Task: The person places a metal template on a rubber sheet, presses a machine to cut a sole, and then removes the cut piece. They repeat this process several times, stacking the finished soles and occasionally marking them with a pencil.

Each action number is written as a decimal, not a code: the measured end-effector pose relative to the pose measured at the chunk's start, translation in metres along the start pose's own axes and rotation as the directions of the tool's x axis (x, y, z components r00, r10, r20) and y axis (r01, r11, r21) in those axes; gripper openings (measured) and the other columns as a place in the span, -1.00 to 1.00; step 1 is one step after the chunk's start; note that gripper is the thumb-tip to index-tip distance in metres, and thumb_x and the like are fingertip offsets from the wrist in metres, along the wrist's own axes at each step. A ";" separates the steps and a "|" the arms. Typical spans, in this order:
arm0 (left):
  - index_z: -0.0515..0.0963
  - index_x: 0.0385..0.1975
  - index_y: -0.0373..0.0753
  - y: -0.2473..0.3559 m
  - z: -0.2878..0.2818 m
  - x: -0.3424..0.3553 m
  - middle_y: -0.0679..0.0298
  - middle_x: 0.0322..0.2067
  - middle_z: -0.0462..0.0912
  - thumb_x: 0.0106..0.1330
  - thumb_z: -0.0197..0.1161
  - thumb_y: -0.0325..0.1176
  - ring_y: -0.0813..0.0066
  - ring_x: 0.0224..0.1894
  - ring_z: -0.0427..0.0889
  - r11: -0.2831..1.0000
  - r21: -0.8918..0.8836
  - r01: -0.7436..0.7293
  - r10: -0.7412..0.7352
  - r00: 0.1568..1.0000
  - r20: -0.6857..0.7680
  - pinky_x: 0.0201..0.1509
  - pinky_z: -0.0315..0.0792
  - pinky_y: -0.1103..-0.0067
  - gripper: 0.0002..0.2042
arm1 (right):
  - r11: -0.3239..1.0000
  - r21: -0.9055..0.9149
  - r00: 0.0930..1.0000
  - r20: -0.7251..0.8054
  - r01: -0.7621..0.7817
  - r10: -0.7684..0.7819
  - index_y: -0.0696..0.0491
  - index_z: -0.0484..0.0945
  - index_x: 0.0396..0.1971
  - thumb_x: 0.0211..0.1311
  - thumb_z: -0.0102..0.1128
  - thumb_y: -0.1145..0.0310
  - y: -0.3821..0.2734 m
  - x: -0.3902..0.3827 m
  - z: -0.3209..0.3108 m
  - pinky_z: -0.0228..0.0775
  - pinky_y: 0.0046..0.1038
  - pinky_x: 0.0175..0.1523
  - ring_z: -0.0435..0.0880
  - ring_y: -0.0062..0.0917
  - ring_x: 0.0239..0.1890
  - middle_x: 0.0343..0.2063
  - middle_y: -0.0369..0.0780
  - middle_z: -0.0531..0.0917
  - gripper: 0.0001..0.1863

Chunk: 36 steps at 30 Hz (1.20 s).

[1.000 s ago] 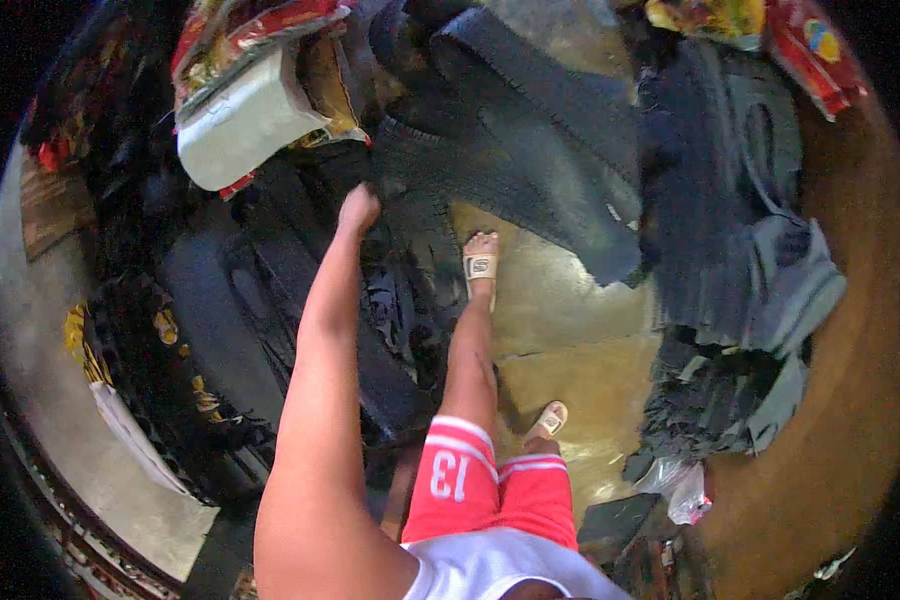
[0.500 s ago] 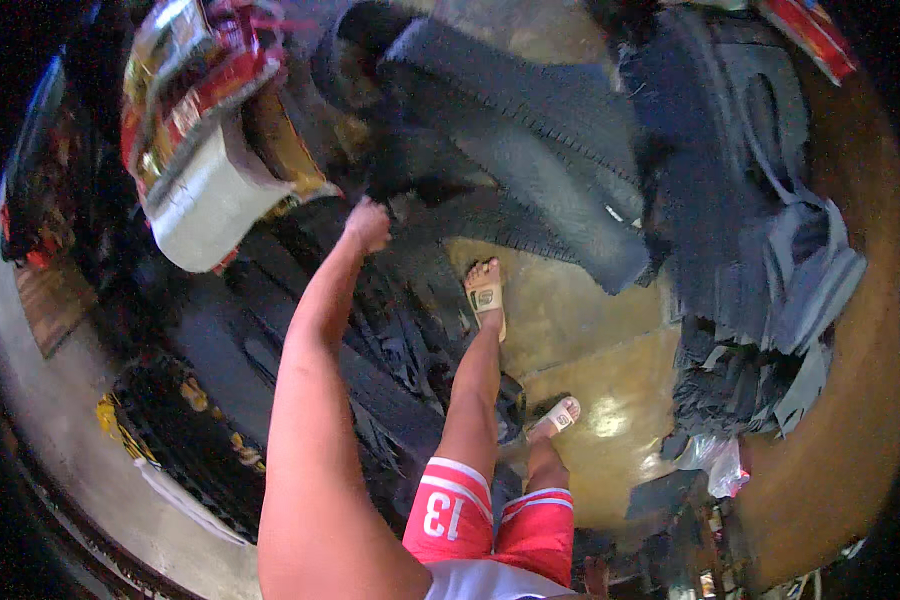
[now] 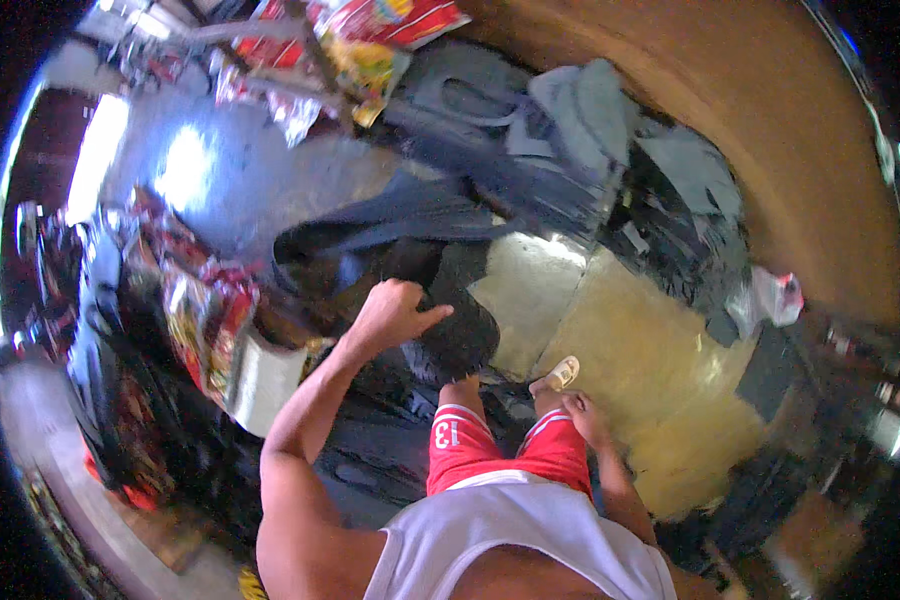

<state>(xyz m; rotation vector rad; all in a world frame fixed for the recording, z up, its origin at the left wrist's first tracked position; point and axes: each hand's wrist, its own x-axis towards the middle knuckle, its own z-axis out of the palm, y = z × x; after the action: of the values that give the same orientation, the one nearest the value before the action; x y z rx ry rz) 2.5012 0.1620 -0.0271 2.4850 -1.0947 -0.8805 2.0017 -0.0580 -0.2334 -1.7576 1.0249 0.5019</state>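
Note:
My left hand [image 3: 395,318] is out in front of me, its fingers closed and its thumb pointing right. A piece of dark cloth [image 3: 457,335] hangs from it and covers my left foot and lower leg. Just beyond lies a long dark grey length of cloth [image 3: 390,215], looped at its left end. My right hand [image 3: 588,418] hangs beside my right thigh, holding nothing, with its fingers loosely apart.
A big heap of dark and grey cloth [image 3: 580,120] lies at the far right, a clear plastic bag [image 3: 770,298] by its near end. To my left stand a white rounded container [image 3: 262,385] and colourful packaging [image 3: 205,320]. More bright packets [image 3: 360,60] lie farther off.
My view has swung leftward and tilted up. My left hand has risen toward me with the dark cloth hanging from it. My right hand has come into view.

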 end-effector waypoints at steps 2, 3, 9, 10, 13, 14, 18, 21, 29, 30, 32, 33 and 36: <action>0.55 -0.66 -0.40 0.067 -0.022 -0.005 -0.10 -0.60 0.59 0.19 0.42 0.08 -0.12 -0.52 0.61 0.986 -0.078 -0.149 0.136 0.978 -0.161 -0.38 0.49 0.23 -0.45 | 0.997 0.005 0.984 -0.162 0.079 -0.077 0.16 0.55 0.05 0.47 0.13 -0.03 -0.020 -0.001 0.015 0.53 -0.41 0.00 0.70 -0.46 -0.13 -0.13 -0.16 0.70 -0.49; 0.54 -0.66 -0.40 0.100 -0.029 -0.004 -0.10 -0.61 0.57 0.18 0.44 0.05 -0.09 -0.55 0.59 0.981 -0.096 -0.171 0.154 0.974 -0.166 -0.41 0.47 0.25 -0.47 | 0.974 0.222 0.998 -0.054 0.055 -0.044 0.14 0.55 0.06 0.47 0.14 -0.02 -0.019 -0.005 0.014 0.53 -0.43 -0.02 0.70 -0.48 -0.16 -0.15 -0.18 0.71 -0.50; 0.56 -0.60 -0.41 0.335 -0.027 0.009 0.26 -0.71 0.47 0.25 0.45 -0.20 0.59 -0.60 0.37 0.906 -0.215 -0.365 0.326 0.925 -0.194 -0.50 0.31 0.47 -0.62 | 0.710 0.703 0.998 0.008 0.038 -0.061 0.07 0.60 -0.02 0.46 0.18 0.06 0.057 0.004 -0.014 0.54 -0.48 -0.16 0.68 -0.55 -0.26 -0.24 -0.23 0.72 -0.62; 0.56 -0.60 -0.41 0.375 -0.017 0.009 0.32 -0.70 0.48 0.27 0.44 -0.21 0.64 -0.57 0.36 0.882 -0.245 -0.402 0.363 0.912 -0.191 -0.50 0.29 0.48 -0.63 | 0.576 0.817 1.000 -0.002 0.016 -0.026 0.07 0.61 -0.04 0.46 0.18 0.08 0.076 0.007 -0.023 0.54 -0.46 -0.19 0.68 -0.55 -0.28 -0.24 -0.24 0.72 -0.64; 0.55 -0.59 -0.41 0.483 0.017 0.005 0.45 -0.67 0.48 0.31 0.41 -0.23 0.69 -0.53 0.34 0.866 -0.191 -0.462 0.441 0.886 -0.144 -0.48 0.28 0.52 -0.63 | 0.481 0.869 0.990 -0.142 0.111 0.028 0.06 0.60 -0.05 0.47 0.14 0.11 0.133 0.018 -0.057 0.51 -0.41 -0.28 0.66 -0.53 -0.33 -0.26 -0.23 0.70 -0.67; 0.56 -0.59 -0.42 0.516 0.030 0.005 0.48 -0.66 0.47 0.32 0.40 -0.23 0.70 -0.53 0.34 0.880 -0.118 -0.461 0.446 0.885 -0.131 -0.48 0.27 0.53 -0.63 | 0.567 0.805 0.972 -0.232 0.176 0.027 0.06 0.59 -0.04 0.48 0.13 0.11 0.152 0.022 -0.071 0.50 -0.40 -0.31 0.66 -0.51 -0.35 -0.27 -0.23 0.70 -0.67; 0.58 -0.54 -0.44 0.640 0.099 0.007 0.42 -0.67 0.47 0.32 0.40 -0.18 0.68 -0.52 0.35 0.715 -0.184 -0.675 0.664 0.737 -0.125 -0.44 0.29 0.54 -0.61 | 0.348 0.932 0.947 -0.199 0.102 0.254 0.03 0.55 0.03 0.47 0.07 0.02 0.211 0.009 -0.108 0.47 -0.34 -0.29 0.65 -0.47 -0.33 -0.23 -0.21 0.69 -0.60; 0.64 -0.41 -0.47 0.710 0.133 -0.011 0.10 -0.51 0.63 0.30 0.39 0.00 0.35 -0.42 0.52 0.689 0.052 -0.723 0.723 0.680 -0.120 -0.23 0.42 0.33 -0.50 | -0.031 0.995 0.964 -0.083 0.094 0.253 0.02 0.52 0.09 0.45 0.05 -0.07 0.219 -0.014 -0.125 0.48 -0.29 -0.21 0.64 -0.42 -0.25 -0.18 -0.18 0.68 -0.51; 0.47 0.22 -0.43 0.845 0.127 -0.047 -0.09 0.26 0.47 0.39 0.14 0.24 0.01 0.31 0.40 0.632 -0.092 -0.769 0.759 0.639 -0.125 0.41 0.21 0.29 -0.25 | -0.920 0.332 0.853 -0.521 0.210 0.007 -0.01 0.44 0.24 0.38 -0.02 -0.31 0.206 -0.069 -0.298 0.48 -0.16 0.01 0.62 -0.30 -0.05 -0.05 -0.08 0.65 -0.28; 0.46 0.24 -0.41 0.855 0.121 -0.045 -0.06 0.28 0.46 0.43 0.10 0.22 0.02 0.32 0.39 0.605 -0.059 -0.794 0.773 0.603 -0.196 0.43 0.19 0.30 -0.27 | -0.939 0.242 0.805 -0.590 0.244 0.057 -0.02 0.43 0.26 0.38 -0.03 -0.34 0.214 -0.076 -0.340 0.48 -0.15 0.04 0.62 -0.29 -0.03 -0.03 -0.07 0.65 -0.25; 0.44 0.25 -0.42 0.876 0.117 -0.031 -0.04 0.25 0.48 0.40 0.15 0.18 0.05 0.30 0.41 0.589 -0.152 -0.794 0.737 0.605 -0.300 0.42 0.21 0.31 -0.28 | -0.894 0.157 0.733 -0.639 0.420 0.232 -0.02 0.41 0.29 0.36 -0.04 -0.41 0.241 -0.099 -0.419 0.49 -0.12 0.09 0.62 -0.26 0.02 0.00 -0.05 0.64 -0.19; 0.44 0.24 -0.45 0.886 0.117 -0.022 -0.04 0.20 0.51 0.33 0.24 0.16 0.08 0.25 0.44 0.592 -0.268 -0.760 0.689 0.650 -0.322 0.39 0.25 0.31 -0.25 | -0.823 0.162 0.701 -0.627 0.545 0.341 0.01 0.41 0.29 0.35 -0.04 -0.41 0.252 -0.110 -0.450 0.44 -0.08 0.16 0.58 -0.24 0.08 0.03 -0.06 0.63 -0.18; 0.48 0.17 -0.47 0.918 0.124 0.014 -0.01 0.12 0.54 0.30 0.32 0.08 0.16 0.15 0.51 0.517 -0.338 -0.787 0.651 0.617 -0.441 0.28 0.37 0.33 -0.31 | -0.628 0.045 0.460 -0.722 0.777 0.517 0.07 0.42 0.26 0.34 0.00 -0.38 0.296 -0.138 -0.534 0.34 -0.02 0.31 0.51 -0.23 0.18 0.09 -0.10 0.61 -0.17</action>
<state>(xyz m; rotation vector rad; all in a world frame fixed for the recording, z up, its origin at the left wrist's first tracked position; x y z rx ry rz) 1.9099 -0.4656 0.3103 1.4029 -1.4090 -0.4531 1.6161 -0.5246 -0.0747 0.1217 0.4521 -1.7773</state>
